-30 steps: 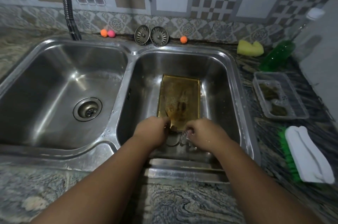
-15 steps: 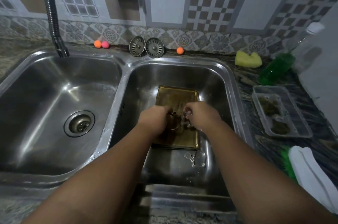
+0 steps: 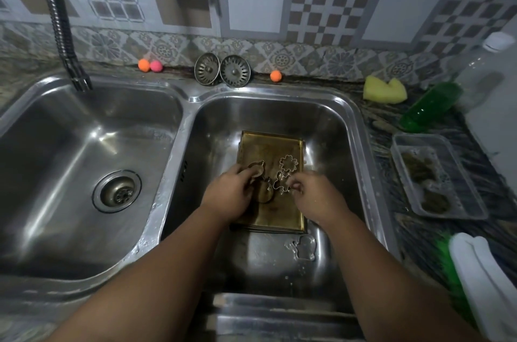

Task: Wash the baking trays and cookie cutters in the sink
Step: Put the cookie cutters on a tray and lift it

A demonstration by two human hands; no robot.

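Pinching a rounded cookie cutter (image 3: 256,169) between the thumb and curled fingers of the left hand (image 3: 229,193), and pinching a jagged-edged cutter (image 3: 281,183) at the fingertips of the right hand (image 3: 313,193), both over a brass-coloured baking tray (image 3: 270,151) lying flat on the floor of the right basin of a steel double sink (image 3: 361,129); not showing clearly whether either held cutter is touching the tray. Lying on the tray just beyond the right hand, a flower-shaped cutter (image 3: 289,163); sitting between the two hands, close by the left one, a round cutter (image 3: 264,193); resting on the basin floor just off the tray's near edge, a fifth cutter (image 3: 302,248). Leaning at the wall behind the sink, two drain strainers (image 3: 206,69), with small orange and pink balls (image 3: 143,65) near them. Lying on the surface to the right, a yellow sponge (image 3: 384,89), a green bottle (image 3: 428,106), a clear container (image 3: 436,176) and a white-handled brush (image 3: 475,271)
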